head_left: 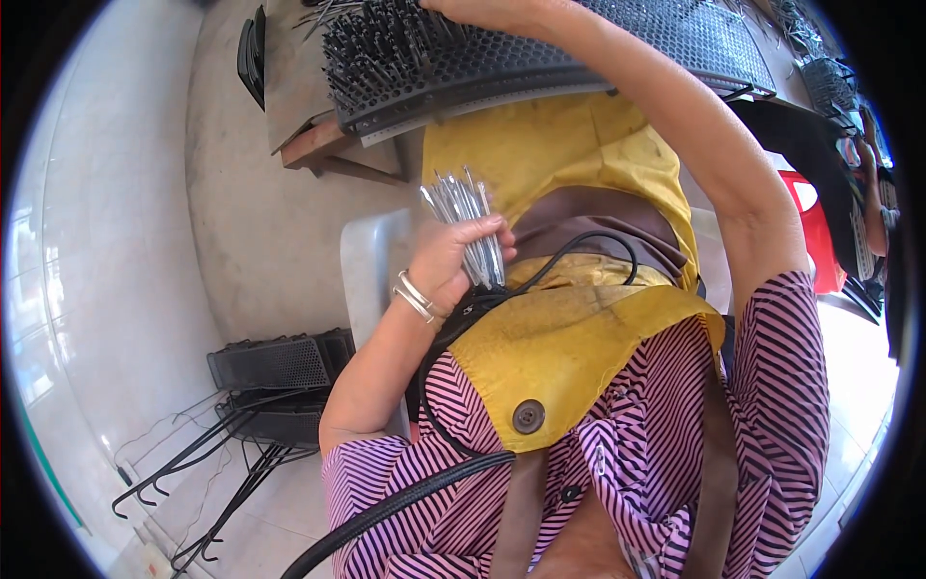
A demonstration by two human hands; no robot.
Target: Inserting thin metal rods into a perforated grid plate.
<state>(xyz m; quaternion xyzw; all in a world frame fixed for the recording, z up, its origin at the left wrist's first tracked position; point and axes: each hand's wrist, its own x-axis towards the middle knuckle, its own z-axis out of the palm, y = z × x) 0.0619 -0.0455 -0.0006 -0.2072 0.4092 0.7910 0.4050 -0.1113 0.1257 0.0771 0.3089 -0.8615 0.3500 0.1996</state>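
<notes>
My left hand (449,253) is closed around a bundle of thin silvery metal rods (459,201), held in front of my lap with their tips pointing up and away. At the top edge, my right hand (487,10) reaches over a black perforated rack (540,69). The picture's edge cuts off most of its fingers, so what they hold, if anything, does not show. Many dark, slim rods (371,53) stand upright in the holes at the rack's left part, close to my right hand. The holes further right hold no rods that I can make out.
A wooden support (323,145) stands beneath the rack's left end. A yellow apron (569,357) covers my front, with a black cable (405,502) running across it. Black perforated racks with hooked rods (280,372) lie on the floor at left. Another person (873,207) is at far right.
</notes>
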